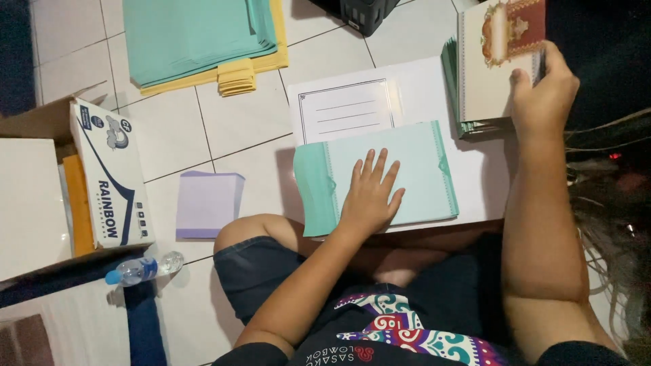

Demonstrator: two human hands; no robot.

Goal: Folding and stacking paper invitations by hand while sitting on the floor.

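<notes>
Left hand (369, 193) flat on a mint folded card; right hand (542, 91) gripping a printed card off the stack.

Spread-fingered and empty, the left hand presses the mint card (400, 173), which lies with its long axis crosswise on a white sheet (420, 91) just ahead of the bent knee (247, 234). Up and to the right, well apart, the right hand pinches an upright cream card with a red ornament (491, 61) above a stack of green-edged cards (453, 74); this hand is the nearer to the stack. Beyond lie a white tiled floor (224, 129), a lilac paper pile (207, 203), teal and yellow sheets (196, 34), a cardboard box (112, 176) and a water bottle (142, 268).
</notes>
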